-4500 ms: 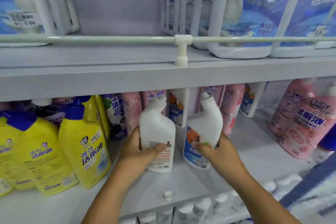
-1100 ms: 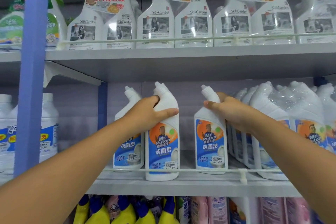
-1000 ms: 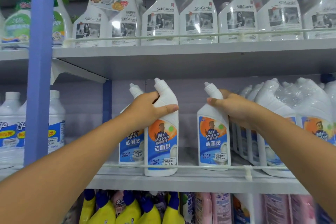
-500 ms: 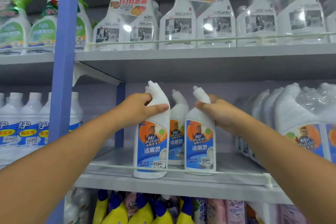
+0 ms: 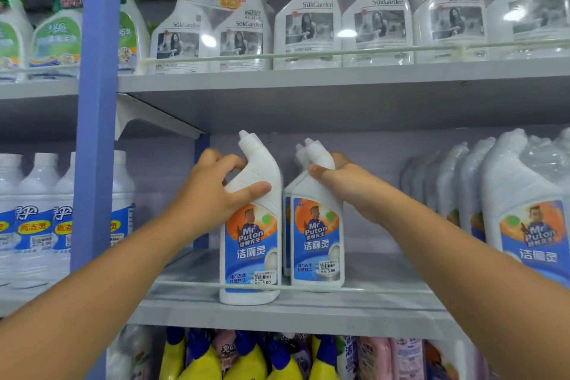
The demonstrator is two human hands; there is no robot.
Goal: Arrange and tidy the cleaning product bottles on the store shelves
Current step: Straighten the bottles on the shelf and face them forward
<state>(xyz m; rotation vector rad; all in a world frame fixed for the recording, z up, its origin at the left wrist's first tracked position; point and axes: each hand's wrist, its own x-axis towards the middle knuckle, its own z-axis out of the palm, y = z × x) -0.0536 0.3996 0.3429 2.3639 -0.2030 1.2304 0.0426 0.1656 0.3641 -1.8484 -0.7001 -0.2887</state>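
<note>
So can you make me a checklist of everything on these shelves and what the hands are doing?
Surface: grey middle shelf with a white front rail.
Job's things: left bottle and right bottle upright, side by side; another bottle close behind the right one.
Clutter: wrapped bottle packs to the right.
Grippers: left hand grips the left bottle's neck; right hand grips the right bottle's neck.
Cables: nothing seen.
Surroundings: spray bottles above, yellow bottles below, blue post at left.
</note>
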